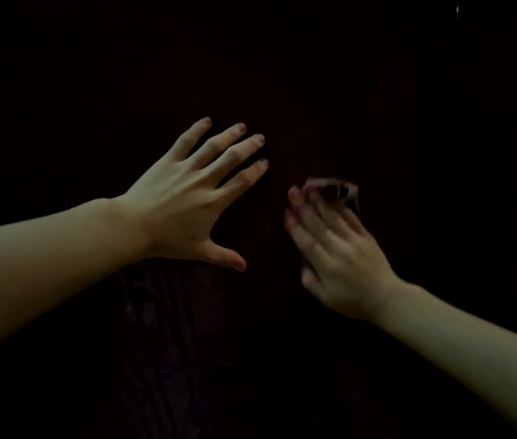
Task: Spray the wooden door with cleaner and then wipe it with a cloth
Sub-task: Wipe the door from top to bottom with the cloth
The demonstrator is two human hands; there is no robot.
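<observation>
Two bare forearms, no sleeves, left hand (184, 198), right hand (336, 248)

very dim light; a small bright glint (457, 11) shows top right.

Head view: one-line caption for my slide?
Left hand spread open on the dark door; blurred right hand holds a dark cloth against it.

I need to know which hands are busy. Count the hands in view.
2. The left hand is spread flat on the dark door; the right hand, blurred, holds a dark cloth.
</observation>
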